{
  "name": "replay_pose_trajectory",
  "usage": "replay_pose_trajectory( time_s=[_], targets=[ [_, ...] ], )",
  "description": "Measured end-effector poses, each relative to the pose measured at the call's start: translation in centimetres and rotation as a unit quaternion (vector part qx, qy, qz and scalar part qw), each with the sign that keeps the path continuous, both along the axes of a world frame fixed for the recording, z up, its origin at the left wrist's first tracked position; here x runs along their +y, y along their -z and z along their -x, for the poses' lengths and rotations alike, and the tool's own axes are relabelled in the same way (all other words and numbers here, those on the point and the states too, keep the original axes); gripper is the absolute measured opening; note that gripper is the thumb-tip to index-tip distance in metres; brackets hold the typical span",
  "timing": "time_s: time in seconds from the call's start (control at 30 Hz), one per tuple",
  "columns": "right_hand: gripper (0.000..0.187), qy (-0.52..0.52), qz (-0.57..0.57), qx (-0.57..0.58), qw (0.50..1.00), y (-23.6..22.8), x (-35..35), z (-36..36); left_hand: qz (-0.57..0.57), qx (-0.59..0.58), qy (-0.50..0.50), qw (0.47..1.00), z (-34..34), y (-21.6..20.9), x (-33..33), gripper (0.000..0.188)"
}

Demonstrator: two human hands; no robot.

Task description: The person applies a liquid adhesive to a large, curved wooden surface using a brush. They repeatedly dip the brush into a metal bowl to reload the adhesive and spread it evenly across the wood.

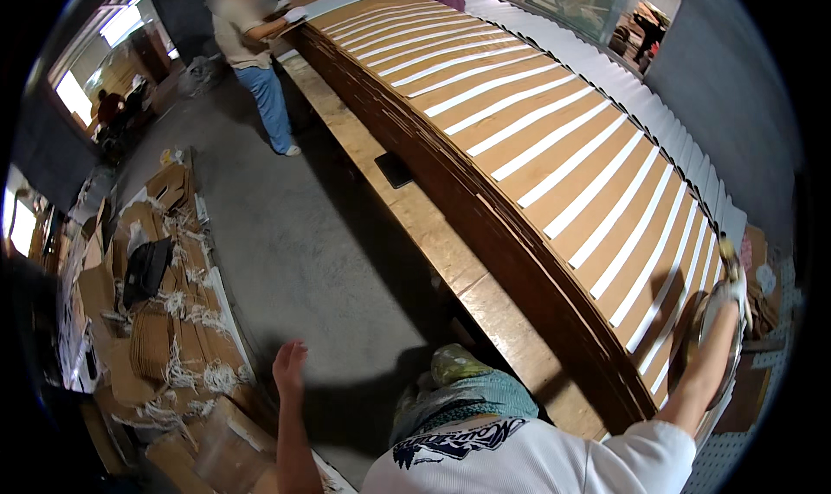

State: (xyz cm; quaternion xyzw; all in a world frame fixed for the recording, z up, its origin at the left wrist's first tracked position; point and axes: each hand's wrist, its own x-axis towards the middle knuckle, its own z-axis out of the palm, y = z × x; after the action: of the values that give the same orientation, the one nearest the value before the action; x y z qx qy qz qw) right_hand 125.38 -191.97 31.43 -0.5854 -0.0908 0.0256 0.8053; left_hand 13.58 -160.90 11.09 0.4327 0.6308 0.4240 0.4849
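Right hand, gloved, gripped one round tape roll over fanned cardboard sheets; left hand hung open, empty; two co-workers stood beyond.

Your view is dim indoors, daylight blown out at the windows upper left, dark shadow on the floor beside the worktop, heavy fisheye bend, black vignette at the rim, the far person soft, edges smeared.
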Motion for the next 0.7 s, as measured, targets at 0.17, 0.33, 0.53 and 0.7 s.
replay_pose_trajectory(
  time_s=[0.17, 0.33, 0.53, 0.7],
  targets=[
    [0.022, -0.13, -0.024, 0.069, 0.989, 3.9, 31.2, 16.8, -0.099, 0.147, 0.067, 0.982, -4.2, -4.8, 5.4, 0.019],
    [0.016, -0.141, 0.001, 0.094, 0.986, 3.2, 49.6, 27.5, -0.205, 0.21, 0.206, 0.934, -8.6, -7.5, 16.9, 0.023],
    [0.041, -0.176, 0.168, 0.051, 0.969, 3.6, 62.3, 36.5, -0.249, 0.306, 0.312, 0.864, -12.3, -11.1, 31.0, 0.033],
    [0.05, -0.23, 0.226, 0.001, 0.947, 4.5, 70.4, 39.4, -0.299, 0.341, 0.405, 0.794, -15.9, -10.9, 41.9, 0.045]
  ],
)
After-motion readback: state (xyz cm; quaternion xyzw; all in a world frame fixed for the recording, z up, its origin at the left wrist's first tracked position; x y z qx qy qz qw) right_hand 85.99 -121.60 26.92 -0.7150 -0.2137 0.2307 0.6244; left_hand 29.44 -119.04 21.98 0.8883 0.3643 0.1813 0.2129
